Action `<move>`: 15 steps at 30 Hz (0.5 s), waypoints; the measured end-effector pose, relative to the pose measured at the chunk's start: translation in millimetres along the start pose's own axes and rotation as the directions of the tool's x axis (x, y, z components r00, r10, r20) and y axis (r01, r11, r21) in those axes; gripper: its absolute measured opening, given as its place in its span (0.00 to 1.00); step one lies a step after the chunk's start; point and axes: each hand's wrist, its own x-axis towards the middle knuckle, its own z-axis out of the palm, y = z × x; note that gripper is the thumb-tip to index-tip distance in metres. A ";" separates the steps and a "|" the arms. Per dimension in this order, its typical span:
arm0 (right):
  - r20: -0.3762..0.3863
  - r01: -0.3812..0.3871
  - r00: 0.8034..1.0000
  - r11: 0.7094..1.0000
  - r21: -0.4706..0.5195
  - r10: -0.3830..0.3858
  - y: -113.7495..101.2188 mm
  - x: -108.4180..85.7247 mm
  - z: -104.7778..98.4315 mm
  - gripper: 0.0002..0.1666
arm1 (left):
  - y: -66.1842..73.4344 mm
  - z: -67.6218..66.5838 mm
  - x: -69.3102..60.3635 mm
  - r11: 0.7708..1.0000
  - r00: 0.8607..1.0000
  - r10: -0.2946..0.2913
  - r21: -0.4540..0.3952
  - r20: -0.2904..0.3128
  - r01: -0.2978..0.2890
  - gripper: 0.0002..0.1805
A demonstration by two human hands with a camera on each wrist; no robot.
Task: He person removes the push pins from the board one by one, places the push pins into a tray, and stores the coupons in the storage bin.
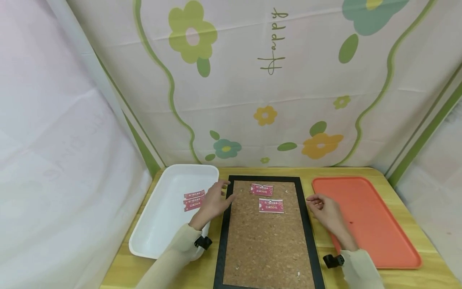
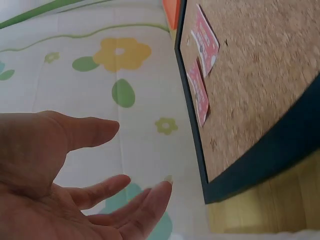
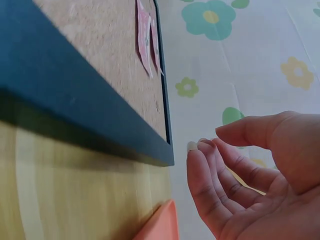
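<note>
Two pink coupons with white lettering, an upper one [image 1: 261,190] and a lower one [image 1: 271,206], are on the upper part of a black-framed corkboard [image 1: 267,245]. A small pale pin shows at the top of each. My left hand [image 1: 213,202] hovers between the board's left edge and a white tub [image 1: 151,224], thumb and fingers apart, holding nothing visible. More pink coupons [image 1: 193,203] lie overlapping in the tub. Beside the board's right edge is my right hand [image 1: 326,212], its fingers loosely bent; the right wrist view shows a gap between thumb and fingertips [image 3: 192,146], with nothing visible there.
An orange tray [image 1: 382,228] lies right of the board, partly under the right forearm. Small pale pins sit near the board's corners, one at lower right [image 1: 298,275]. A wooden tabletop [image 1: 429,257] carries everything; a flower-patterned cloth [image 1: 231,92] hangs behind.
</note>
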 end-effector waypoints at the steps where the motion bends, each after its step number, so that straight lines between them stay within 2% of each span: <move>1: 0.002 0.003 1.000 1.000 0.000 -0.003 -0.6 1.0 0.9 0.14 | 1.2 2.7 0.5 1.000 1.000 0.016 -0.005 0.009 -0.016 0.28; 8: 0.025 0.019 0.999 0.996 0.085 -0.021 -2.7 7.5 12.9 0.13 | 9.4 19.6 3.3 0.991 0.992 0.110 -0.087 0.061 -0.105 0.23; 15: 0.075 -0.015 0.997 0.996 0.091 0.009 -10.5 8.2 35.2 0.10 | 14.2 34.8 4.1 0.989 0.993 0.058 -0.140 0.104 -0.043 0.25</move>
